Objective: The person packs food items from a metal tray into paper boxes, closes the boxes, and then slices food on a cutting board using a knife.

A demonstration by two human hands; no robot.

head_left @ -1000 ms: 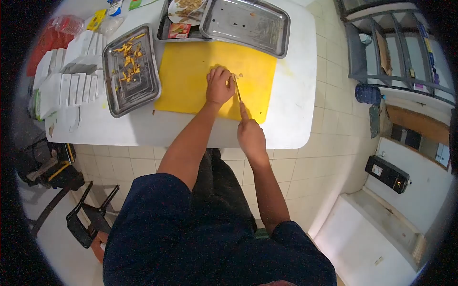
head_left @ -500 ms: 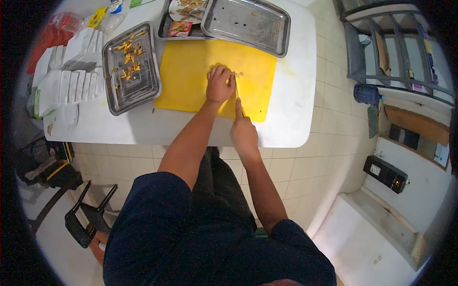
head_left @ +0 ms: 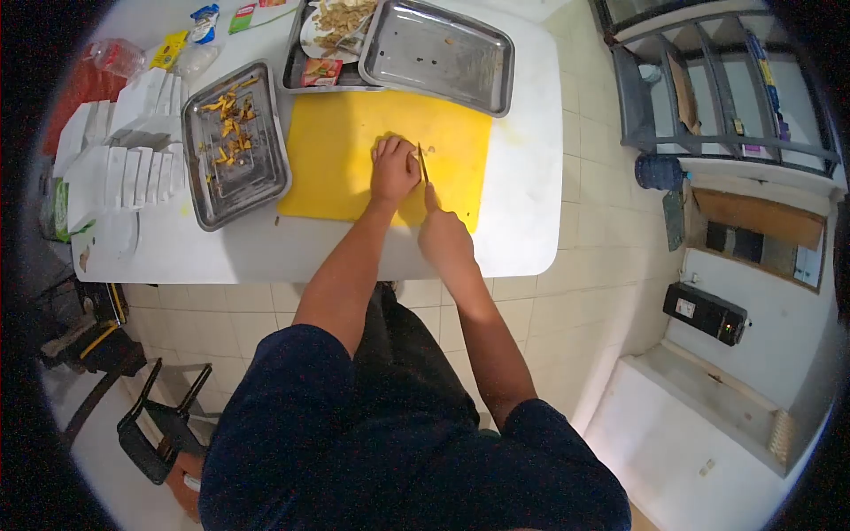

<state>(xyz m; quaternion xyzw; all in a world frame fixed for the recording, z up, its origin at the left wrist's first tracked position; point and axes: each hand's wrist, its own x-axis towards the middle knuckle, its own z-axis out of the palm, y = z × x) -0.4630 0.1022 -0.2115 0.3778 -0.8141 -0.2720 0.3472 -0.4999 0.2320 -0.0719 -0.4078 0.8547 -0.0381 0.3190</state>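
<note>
A yellow cutting board (head_left: pixel 332 168) lies on the white table. My left hand (head_left: pixel 395 173) presses down on it with bent fingers held together. Whatever sits under those fingertips is hidden. My right hand (head_left: pixel 445 241) grips the handle of a knife (head_left: pixel 423 166), whose narrow blade points away from me, close beside the left fingers. Small pale bits (head_left: pixel 431 150) lie by the blade's tip. Left of the board, a metal tray (head_left: pixel 197 177) holds thin orange-yellow strips (head_left: pixel 232 133) with dark parts.
Behind the board, another metal tray (head_left: pixel 487 66) with a few scraps overlaps a tray holding a plate of brownish pieces (head_left: pixel 341 22) and a red packet (head_left: pixel 320 72). White boxes (head_left: pixel 133 177) stand at the left. A black chair (head_left: pixel 164 425) and a person's arm are lower left.
The whole view has shifted, so the table sits slightly lower and further left. Both hands stay at nearly the same place on the board, with the knife still beside the left fingers.
</note>
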